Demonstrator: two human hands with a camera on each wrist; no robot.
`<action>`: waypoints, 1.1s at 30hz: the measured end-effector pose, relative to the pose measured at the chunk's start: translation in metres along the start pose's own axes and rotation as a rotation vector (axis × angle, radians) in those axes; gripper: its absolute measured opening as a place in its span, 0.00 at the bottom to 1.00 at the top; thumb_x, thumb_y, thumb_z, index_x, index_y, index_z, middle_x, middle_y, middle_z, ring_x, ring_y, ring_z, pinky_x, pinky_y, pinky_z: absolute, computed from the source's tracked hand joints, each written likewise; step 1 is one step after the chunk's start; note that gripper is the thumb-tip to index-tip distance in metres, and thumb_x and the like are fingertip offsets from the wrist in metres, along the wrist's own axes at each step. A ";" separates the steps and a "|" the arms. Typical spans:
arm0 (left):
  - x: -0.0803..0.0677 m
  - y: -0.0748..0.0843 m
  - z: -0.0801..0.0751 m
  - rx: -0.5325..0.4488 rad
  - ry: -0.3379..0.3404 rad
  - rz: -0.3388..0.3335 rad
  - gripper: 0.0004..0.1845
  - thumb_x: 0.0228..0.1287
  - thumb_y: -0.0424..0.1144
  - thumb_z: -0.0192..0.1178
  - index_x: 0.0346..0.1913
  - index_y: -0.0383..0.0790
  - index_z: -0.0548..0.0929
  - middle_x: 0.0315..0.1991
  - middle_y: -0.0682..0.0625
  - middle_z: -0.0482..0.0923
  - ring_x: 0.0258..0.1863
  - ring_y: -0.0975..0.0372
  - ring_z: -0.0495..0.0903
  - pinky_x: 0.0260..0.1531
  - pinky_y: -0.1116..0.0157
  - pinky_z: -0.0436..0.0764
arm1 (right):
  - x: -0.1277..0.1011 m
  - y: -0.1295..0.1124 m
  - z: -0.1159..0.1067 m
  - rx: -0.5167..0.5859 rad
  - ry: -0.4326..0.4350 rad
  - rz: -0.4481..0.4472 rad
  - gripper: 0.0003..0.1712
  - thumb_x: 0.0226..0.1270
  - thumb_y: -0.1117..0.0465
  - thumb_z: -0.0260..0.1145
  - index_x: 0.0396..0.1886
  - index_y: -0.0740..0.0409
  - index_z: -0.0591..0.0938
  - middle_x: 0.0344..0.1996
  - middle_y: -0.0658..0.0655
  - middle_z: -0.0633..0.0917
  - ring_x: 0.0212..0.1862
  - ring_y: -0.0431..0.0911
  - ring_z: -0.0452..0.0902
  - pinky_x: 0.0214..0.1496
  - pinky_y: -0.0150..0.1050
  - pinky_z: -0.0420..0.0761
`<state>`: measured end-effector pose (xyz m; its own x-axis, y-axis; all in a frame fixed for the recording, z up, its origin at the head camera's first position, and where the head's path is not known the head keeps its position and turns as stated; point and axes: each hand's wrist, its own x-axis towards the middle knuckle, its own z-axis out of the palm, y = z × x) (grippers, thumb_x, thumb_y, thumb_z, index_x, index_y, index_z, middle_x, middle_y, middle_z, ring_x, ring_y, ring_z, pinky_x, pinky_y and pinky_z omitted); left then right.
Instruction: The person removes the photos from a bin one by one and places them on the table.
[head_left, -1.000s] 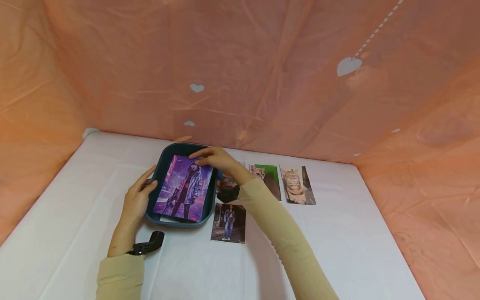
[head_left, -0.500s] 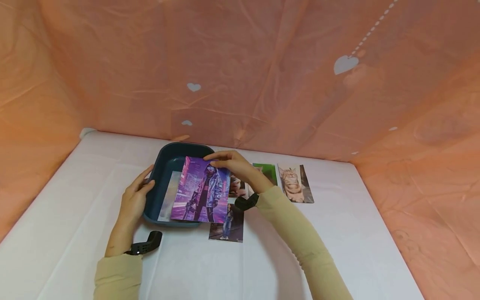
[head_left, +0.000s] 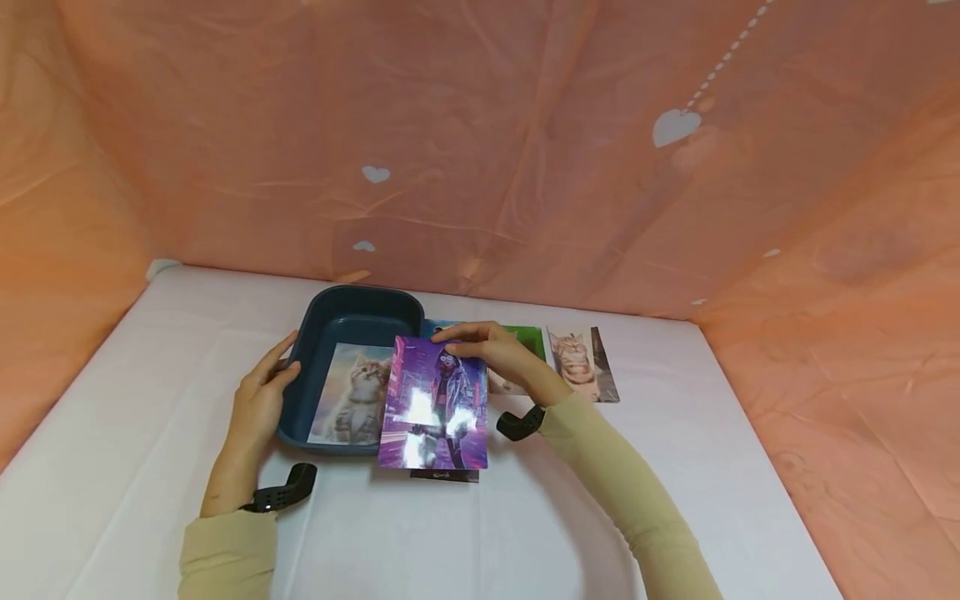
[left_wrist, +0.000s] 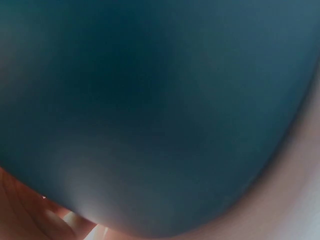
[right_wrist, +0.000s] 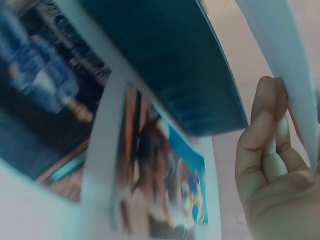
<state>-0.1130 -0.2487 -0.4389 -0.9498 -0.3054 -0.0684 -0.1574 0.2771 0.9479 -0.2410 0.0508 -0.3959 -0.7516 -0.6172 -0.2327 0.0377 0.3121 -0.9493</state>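
A purple picture card (head_left: pixel 435 408) of a hooded figure hangs over the tray's right front corner. My right hand (head_left: pixel 510 358) pinches its top edge between thumb and fingers. The right wrist view shows the card's pale back (right_wrist: pixel 285 50) against the hand (right_wrist: pixel 272 175). My left hand (head_left: pixel 258 404) rests against the outer left wall of the dark blue tray (head_left: pixel 360 323), thumb and fingers spread along it. A kitten card (head_left: pixel 348 400) lies in the tray, its right edge hidden by the purple card. The tray's wall (left_wrist: pixel 150 100) fills most of the left wrist view.
Several cards lie right of the tray: a cat card (head_left: pixel 573 362), one with a green background (head_left: pixel 531 337), and a partly covered blue-edged one (head_left: pixel 438 327). A dark card (head_left: pixel 446 476) shows under the purple one. An orange curtain (head_left: pixel 465 167) stands behind the white table (head_left: pixel 375 533).
My right hand has drawn the purple card out of the tray, rightward and towards me, uncovering the kitten card. The left hand has stayed at the tray's side.
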 end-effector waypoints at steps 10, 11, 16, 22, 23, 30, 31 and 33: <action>0.000 -0.001 -0.001 -0.007 0.000 0.007 0.26 0.75 0.44 0.44 0.73 0.48 0.60 0.70 0.33 0.59 0.68 0.41 0.58 0.66 0.40 0.55 | -0.030 0.023 -0.020 0.136 -0.018 0.055 0.16 0.67 0.68 0.60 0.54 0.65 0.81 0.53 0.60 0.81 0.36 0.45 0.83 0.36 0.38 0.83; 0.000 -0.001 -0.002 -0.004 0.001 0.006 0.26 0.75 0.44 0.44 0.73 0.48 0.60 0.70 0.33 0.59 0.69 0.41 0.58 0.66 0.40 0.55 | -0.033 0.025 -0.022 0.120 -0.014 0.055 0.17 0.67 0.68 0.61 0.54 0.65 0.81 0.52 0.60 0.82 0.36 0.44 0.83 0.36 0.38 0.83; 0.001 -0.002 -0.004 0.002 -0.001 -0.002 0.26 0.75 0.44 0.44 0.74 0.50 0.59 0.71 0.33 0.58 0.69 0.41 0.58 0.66 0.41 0.55 | -0.043 0.038 -0.030 0.072 -0.003 0.050 0.19 0.66 0.68 0.62 0.55 0.69 0.79 0.48 0.59 0.85 0.38 0.44 0.84 0.38 0.38 0.83; 0.002 -0.003 -0.005 0.002 -0.002 -0.015 0.27 0.75 0.44 0.45 0.74 0.51 0.59 0.72 0.35 0.57 0.70 0.42 0.56 0.67 0.41 0.55 | -0.054 0.050 -0.040 -0.008 0.003 0.023 0.19 0.65 0.68 0.62 0.54 0.71 0.79 0.51 0.57 0.83 0.42 0.43 0.82 0.43 0.37 0.80; 0.002 -0.003 -0.005 0.002 -0.004 -0.016 0.27 0.75 0.44 0.45 0.74 0.52 0.58 0.73 0.36 0.56 0.70 0.42 0.56 0.67 0.41 0.55 | -0.056 0.052 -0.042 -0.022 0.005 0.025 0.18 0.65 0.67 0.63 0.54 0.70 0.80 0.51 0.58 0.83 0.42 0.43 0.82 0.43 0.37 0.80; 0.002 -0.002 -0.005 0.003 -0.010 -0.014 0.27 0.75 0.45 0.44 0.74 0.53 0.58 0.73 0.36 0.56 0.70 0.42 0.55 0.67 0.41 0.54 | -0.073 0.063 -0.057 -0.082 -0.018 0.044 0.19 0.64 0.66 0.64 0.54 0.71 0.79 0.56 0.65 0.80 0.51 0.40 0.78 0.51 0.35 0.77; 0.002 -0.002 -0.005 0.002 -0.011 -0.016 0.27 0.75 0.45 0.44 0.74 0.53 0.58 0.73 0.36 0.56 0.70 0.42 0.55 0.67 0.41 0.54 | -0.075 0.065 -0.059 -0.083 -0.025 0.046 0.20 0.64 0.66 0.63 0.54 0.72 0.79 0.57 0.65 0.80 0.52 0.40 0.77 0.52 0.34 0.77; 0.002 -0.003 -0.005 0.000 -0.012 -0.018 0.27 0.75 0.45 0.44 0.74 0.53 0.58 0.73 0.36 0.56 0.70 0.42 0.55 0.67 0.41 0.54 | -0.078 0.068 -0.063 -0.083 -0.036 0.053 0.20 0.65 0.66 0.63 0.54 0.72 0.79 0.57 0.65 0.79 0.52 0.41 0.77 0.52 0.35 0.77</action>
<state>-0.1134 -0.2546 -0.4400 -0.9498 -0.2998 -0.0892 -0.1747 0.2718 0.9464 -0.2212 0.1656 -0.4292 -0.7259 -0.6231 -0.2912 0.0208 0.4033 -0.9148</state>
